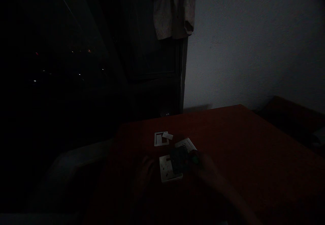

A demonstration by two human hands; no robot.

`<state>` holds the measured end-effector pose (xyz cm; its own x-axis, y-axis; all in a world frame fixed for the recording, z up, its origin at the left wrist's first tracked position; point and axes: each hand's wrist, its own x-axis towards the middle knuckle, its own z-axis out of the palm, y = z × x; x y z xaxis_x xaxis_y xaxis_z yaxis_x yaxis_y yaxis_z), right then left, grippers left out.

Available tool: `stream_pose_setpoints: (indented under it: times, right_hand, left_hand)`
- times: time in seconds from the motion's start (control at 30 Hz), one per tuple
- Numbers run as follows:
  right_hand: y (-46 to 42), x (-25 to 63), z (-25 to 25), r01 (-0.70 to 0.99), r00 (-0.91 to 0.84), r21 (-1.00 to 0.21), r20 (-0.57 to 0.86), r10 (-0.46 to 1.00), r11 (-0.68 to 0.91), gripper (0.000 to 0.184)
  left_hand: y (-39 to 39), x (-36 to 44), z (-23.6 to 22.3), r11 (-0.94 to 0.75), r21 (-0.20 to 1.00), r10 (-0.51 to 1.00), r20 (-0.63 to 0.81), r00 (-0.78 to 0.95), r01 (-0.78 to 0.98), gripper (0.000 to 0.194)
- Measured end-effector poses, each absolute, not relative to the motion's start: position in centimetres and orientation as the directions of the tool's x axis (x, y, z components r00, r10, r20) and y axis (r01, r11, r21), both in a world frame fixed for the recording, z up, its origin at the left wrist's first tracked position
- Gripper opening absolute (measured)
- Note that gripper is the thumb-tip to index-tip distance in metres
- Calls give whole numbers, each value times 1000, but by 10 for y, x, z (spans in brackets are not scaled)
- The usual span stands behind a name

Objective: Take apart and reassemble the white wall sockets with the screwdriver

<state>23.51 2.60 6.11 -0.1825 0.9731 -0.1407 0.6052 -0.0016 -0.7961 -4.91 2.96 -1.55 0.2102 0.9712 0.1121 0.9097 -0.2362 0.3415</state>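
The scene is very dim. My right hand (203, 164) grips the right edge of a dark, roughly square board (179, 159), which looks like a circuit board; a green patch shows near the fingers. The board overlaps a white square plastic plate (165, 169) with small holes and slots. Behind the board lies another white slotted plate (187, 144), partly covered by it. My left hand (145, 170) rests just left of the nearer plate, fingers spread and apparently holding nothing. Farther back are a white square frame (155, 140) and a small white rectangular piece (168, 136) lying across it.
The reddish-brown table (228, 133) reaches toward a pale wall (248, 48). A dark window (71, 62) with small distant lights is at the left, and a cloth (174, 11) hangs beside it. Dark furniture (291, 113) stands past the table's right edge.
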Motion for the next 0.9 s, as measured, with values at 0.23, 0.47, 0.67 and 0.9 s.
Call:
stream_pose_setpoints:
  times: [0.23,0.47,0.67,0.9]
  right_hand:
    - [26,238,60,586,-186,-811,-141,972,-5,18]
    - [27,236,63,602,-162,-799,-132,978,-8,17]
    - [27,240,68,578,-162,-816,-134,978,-16,21]
    - [25,247,61,565,-112,-823,-141,984,-54,23]
  left_hand:
    - [16,-68,-28,-151,286,987,97,128,946,31]
    - [2,-60,-12,-146,396,974,216,62,907,29]
    - [7,-6,18,-223,558,973,81,215,799,87]
    - [14,11,23,-156,530,979,-29,202,833,78]
